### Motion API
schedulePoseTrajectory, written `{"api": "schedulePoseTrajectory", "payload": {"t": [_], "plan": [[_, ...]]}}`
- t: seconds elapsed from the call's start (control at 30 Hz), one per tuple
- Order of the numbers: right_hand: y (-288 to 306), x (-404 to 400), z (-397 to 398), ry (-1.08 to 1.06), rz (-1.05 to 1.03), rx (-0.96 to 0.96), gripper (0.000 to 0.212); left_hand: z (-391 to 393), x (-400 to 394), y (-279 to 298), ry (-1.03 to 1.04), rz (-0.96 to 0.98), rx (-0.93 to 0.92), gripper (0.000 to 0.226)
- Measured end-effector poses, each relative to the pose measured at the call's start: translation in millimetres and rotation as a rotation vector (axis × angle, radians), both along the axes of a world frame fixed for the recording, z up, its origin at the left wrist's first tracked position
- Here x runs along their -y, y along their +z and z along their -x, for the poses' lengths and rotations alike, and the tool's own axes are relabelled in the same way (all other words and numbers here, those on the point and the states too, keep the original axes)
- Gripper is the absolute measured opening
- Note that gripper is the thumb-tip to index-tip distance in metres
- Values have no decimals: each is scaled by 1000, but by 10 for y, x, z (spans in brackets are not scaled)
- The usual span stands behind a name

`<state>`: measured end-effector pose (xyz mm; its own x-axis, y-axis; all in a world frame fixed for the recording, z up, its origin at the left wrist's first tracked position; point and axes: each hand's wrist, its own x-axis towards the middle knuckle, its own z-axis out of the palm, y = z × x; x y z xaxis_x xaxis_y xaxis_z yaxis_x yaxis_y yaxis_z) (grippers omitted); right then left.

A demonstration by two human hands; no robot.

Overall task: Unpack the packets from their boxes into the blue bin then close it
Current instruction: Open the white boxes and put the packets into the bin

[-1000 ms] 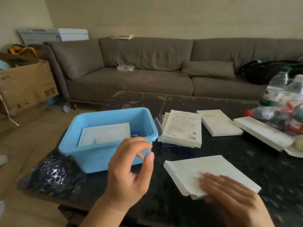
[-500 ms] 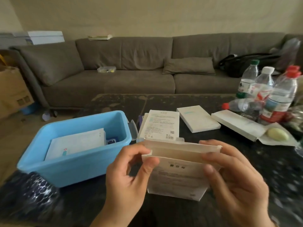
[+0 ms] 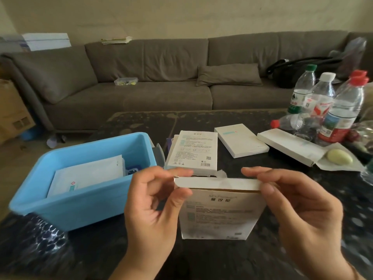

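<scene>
I hold a white box (image 3: 218, 213) upright above the dark table, printed side toward me. My left hand (image 3: 153, 207) pinches the left end of its top flap, and my right hand (image 3: 298, 207) pinches the right end. The flap is slightly lifted, showing a dark gap beneath it. The blue bin (image 3: 84, 205) stands open at the left, with white packets (image 3: 86, 174) lying inside. Two more white boxes, one printed (image 3: 193, 152) and one plain (image 3: 240, 140), lie flat behind the held box.
A long white box (image 3: 288, 146) with an open flap and a pale oval object (image 3: 339, 157) lies at the right. Several plastic bottles (image 3: 341, 110) crowd the far right. A grey sofa (image 3: 153, 81) runs behind the dark table (image 3: 323, 199). A cardboard box (image 3: 12, 112) stands on the floor, left.
A second ago the box lay flat under my right hand and my left hand was empty. Both hands have raised it upright and now grip its top flap.
</scene>
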<state>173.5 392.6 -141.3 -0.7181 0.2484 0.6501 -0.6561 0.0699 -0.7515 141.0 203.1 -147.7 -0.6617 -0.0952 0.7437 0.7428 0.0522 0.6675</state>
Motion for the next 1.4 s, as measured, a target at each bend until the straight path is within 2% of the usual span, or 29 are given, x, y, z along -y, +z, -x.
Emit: {"api": "schedulePoseTrajectory", "payload": {"t": [0.13,0.23,0.37,0.43,0.5,0.6,0.67,0.73,0.77,0.8,0.87,0.93,1.03,1.17,1.27,1.4], "plan": [[34,-10,-9,-74,-61,31,19,-22,-11,4,47,67,7,24],[43,-29,-8,-43,-85,28,16,-23,-30,28,43,75,49,26],[52,-105,-6,12,-127,82,19,-21,-49,25,-75,101,97,28],[55,-125,-9,52,-189,54,9,-24,-53,5,-136,154,106,27],[82,-126,-15,57,-248,63,20,-20,-48,-8,-149,183,110,27],[206,-74,-9,-102,-420,87,25,-5,-40,-23,-132,190,90,26],[304,-30,16,-229,-621,162,51,-10,-48,-24,-123,200,73,24],[393,5,44,-239,-811,325,81,-15,-52,-29,-116,205,64,23],[437,16,47,-215,-842,374,86,-16,-52,-29,-119,204,60,23],[469,19,51,-193,-856,370,81,-19,-50,-27,-128,203,58,23],[512,40,32,-158,-842,283,57,-21,-48,-21,-140,211,39,22],[524,60,8,-103,-736,208,33,-25,-53,-16,-146,221,21,21],[491,47,0,-68,-604,133,13,-8,-48,-26,-144,174,66,21],[416,41,21,-97,-739,-66,12,36,-39,-20,-94,99,100,26],[297,45,38,-195,-845,-218,12,56,-55,-17,-70,63,148,32],[136,60,71,-347,-883,-354,14,67,-71,-40,-7,71,148,29]]}}
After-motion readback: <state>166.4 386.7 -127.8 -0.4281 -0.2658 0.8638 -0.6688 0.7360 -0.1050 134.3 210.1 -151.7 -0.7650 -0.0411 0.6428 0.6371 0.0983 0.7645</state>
